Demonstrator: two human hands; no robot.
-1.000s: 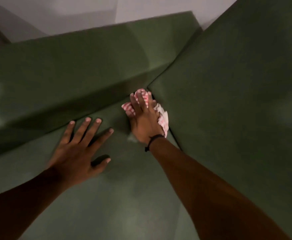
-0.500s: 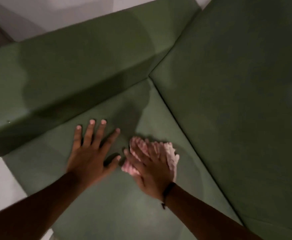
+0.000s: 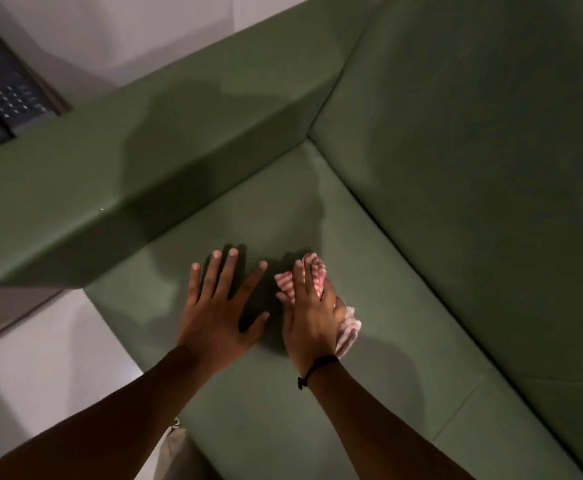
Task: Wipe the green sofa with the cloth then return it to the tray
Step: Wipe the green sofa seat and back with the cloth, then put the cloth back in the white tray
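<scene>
The green sofa [image 3: 421, 341] fills most of the view, with its seat in the middle, its armrest [image 3: 144, 161] at the left and its backrest [image 3: 473, 133] at the right. My right hand [image 3: 312, 317] presses a bunched red-and-white striped cloth [image 3: 316, 273] flat on the seat; cloth shows past my fingertips and beside my palm [image 3: 347, 327]. My left hand [image 3: 219, 306] lies flat on the seat just left of it, fingers spread, holding nothing. No tray is in view.
A pale floor [image 3: 41, 358] lies left of the seat's front edge. A dark device with a keypad [image 3: 9, 98] sits beyond the armrest at the upper left. A white wall [image 3: 127, 29] runs behind the sofa.
My right hand has dragged the cloth out of the seat's back corner toward the front, close beside my left hand. The view has pulled back, and the floor and keypad device now show.
</scene>
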